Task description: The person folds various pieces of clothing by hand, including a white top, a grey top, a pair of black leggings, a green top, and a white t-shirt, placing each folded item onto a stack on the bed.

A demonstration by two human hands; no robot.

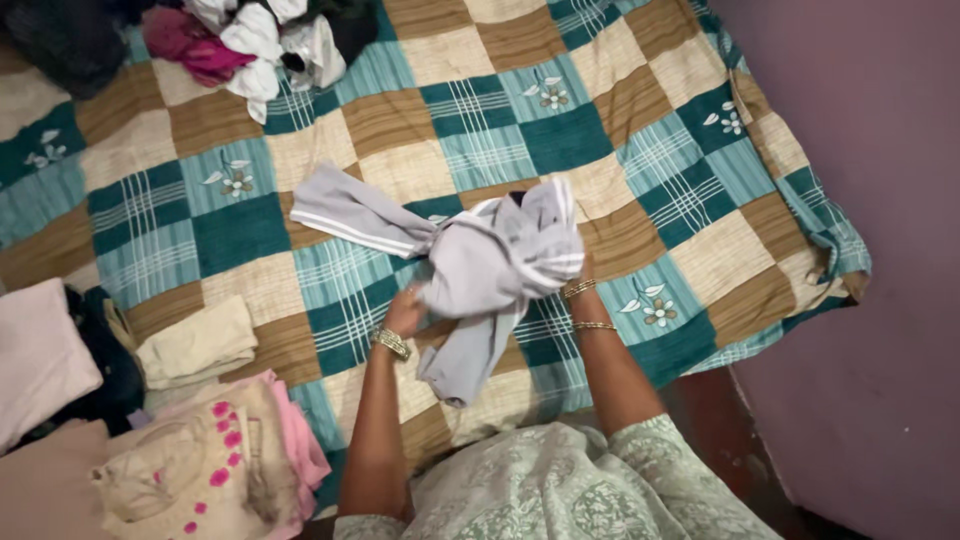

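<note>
- Head view looks down at your two arms, reaching out over a bed.
- Your left hand [403, 312] is at the lower left edge of the grey garment [490, 262], fingers curled into the cloth and pinching it; a gold bangle [392, 343] sits on that wrist.
- Your right hand [560, 272] is mostly hidden inside the bunched cloth, so you cannot tell from here exactly how its fingers close, though the garment hangs from it and it appears to grip the fabric. Two thin bracelets [585, 306] show on that wrist below the cloth.
- The garment is held up just above the bed, crumpled in the middle between both hands. One long part with white stripes stretches out to the upper left and lies on the quilt [620, 90]; another part hangs down towards you.
- The quilt under it is a patchwork of teal, brown and cream squares, some with small white flowers, and it covers the whole bed.
- To your left, near the bed's edge, lies a folded cream cloth [197, 345], and just below it a beige piece with pink dots [190, 465] on top of something pink.
- Further left is a pale pink pile [35, 355] with dark cloth beside it.
- At the far end of the bed, well apart from your hands, sits a loose heap of clothes [255, 40]: white, magenta and dark pieces tangled together.
- A purple wall [870, 150] runs along the right side of the bed.
- Your pale green patterned top [560, 490] fills the bottom edge.
</note>
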